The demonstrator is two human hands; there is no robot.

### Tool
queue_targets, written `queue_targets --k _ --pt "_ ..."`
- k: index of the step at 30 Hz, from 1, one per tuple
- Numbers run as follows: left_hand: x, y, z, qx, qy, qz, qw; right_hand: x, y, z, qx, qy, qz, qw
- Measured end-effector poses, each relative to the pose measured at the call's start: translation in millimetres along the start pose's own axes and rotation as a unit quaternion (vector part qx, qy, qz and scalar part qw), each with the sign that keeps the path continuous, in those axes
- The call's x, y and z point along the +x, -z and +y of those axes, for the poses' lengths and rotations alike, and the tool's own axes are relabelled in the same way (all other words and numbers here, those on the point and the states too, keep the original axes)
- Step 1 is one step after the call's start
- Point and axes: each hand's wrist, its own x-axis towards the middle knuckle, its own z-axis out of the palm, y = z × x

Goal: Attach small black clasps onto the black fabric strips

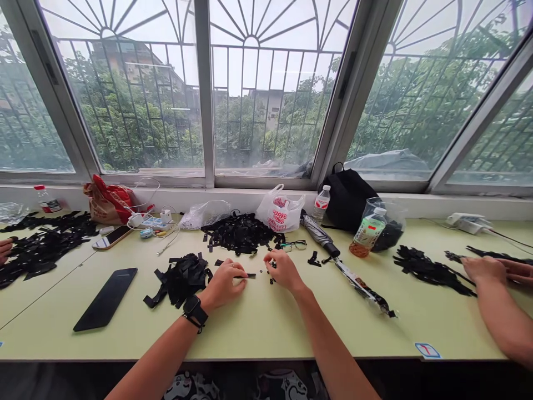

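My left hand [225,284], with a black watch on its wrist, pinches a short black fabric strip [251,275] just above the table. My right hand [283,269] is a little to the right, its fingertips drawn together over a few small black rings [272,281]. Whether a ring is between those fingers is too small to tell. One more tiny ring [261,271] lies between the hands. Left of my left hand is a heap of black strips [183,280]. A larger pile of black strips [238,230] lies behind both hands.
A dark flat panel [106,300] and a phone [111,238] lie to the left. Glasses [296,244], a folded umbrella [320,236] and a drink bottle [368,233] stand or lie right of centre. Another person's hands [487,270] work with strips at far right.
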Motion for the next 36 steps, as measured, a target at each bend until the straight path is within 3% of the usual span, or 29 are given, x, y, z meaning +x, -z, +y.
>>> queue_targets --k 8,18,23,26,28,31,36 --pt "-1 0.9 6 0.018 -0.007 -0.019 1.000 -5 -2 3 -0.006 0.016 -0.084 0.996" --pt "-2 -1.3 5 0.004 -0.008 -0.007 1.000 -8 -8 3 -0.014 0.038 -0.084 0.996" --pt "-1 -1.5 5 0.009 -0.013 -0.005 1.000 -1 -10 -18 0.116 0.014 -0.011 0.993" --pt "-1 -1.4 5 0.014 -0.017 -0.015 1.000 -2 -16 -38 0.281 -0.033 -0.066 0.957" --pt "-1 -1.1 5 0.017 -0.017 -0.020 1.000 -6 -23 -46 0.338 -0.058 -0.118 0.932" --pt "-1 -0.9 6 0.029 -0.007 -0.016 0.999 -10 -33 -49 0.329 -0.082 -0.147 0.929" --pt "-2 -1.9 5 0.056 0.019 -0.012 0.998 -9 -40 -42 0.257 -0.095 -0.123 0.954"
